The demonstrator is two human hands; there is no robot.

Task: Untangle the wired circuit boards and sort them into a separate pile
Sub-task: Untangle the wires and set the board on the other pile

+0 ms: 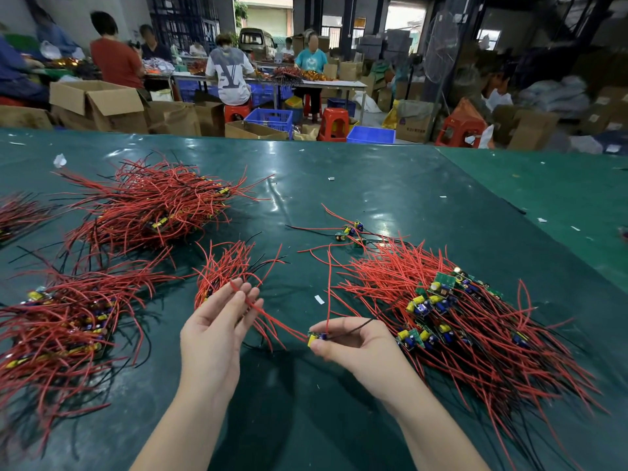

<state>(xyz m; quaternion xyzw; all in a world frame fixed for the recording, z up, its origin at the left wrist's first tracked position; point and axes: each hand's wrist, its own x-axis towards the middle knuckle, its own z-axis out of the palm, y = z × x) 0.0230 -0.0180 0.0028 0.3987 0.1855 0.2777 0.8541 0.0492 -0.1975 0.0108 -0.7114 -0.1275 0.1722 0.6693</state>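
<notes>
Where wires sprawl, green tabletop point(339, 171), workshop.

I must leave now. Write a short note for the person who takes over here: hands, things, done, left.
Right hand: pinching one small board.
Left hand: open, one of that board's red wires running through its fingers.
Tangled pile: on the right of the table, many boards left.
Bundles lie on the left; a few loose boards lie further back.
Left: free this board, pile it, go on.
</notes>
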